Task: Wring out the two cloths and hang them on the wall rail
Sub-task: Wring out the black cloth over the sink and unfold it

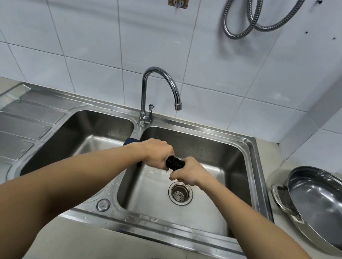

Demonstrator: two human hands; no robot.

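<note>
I see the dark cloth (174, 163) twisted into a tight roll over the right basin of the sink (253, 147), just above the drain strainer (180, 193). A blue scrap (130, 141), perhaps a second cloth, shows behind my left wrist on the divider. The faucet (161, 89) arches behind, and a steel pan (322, 206) sits right of the sink. My left hand (157, 153) and right hand (189, 170) are both clenched tight around the roll's ends.
</note>
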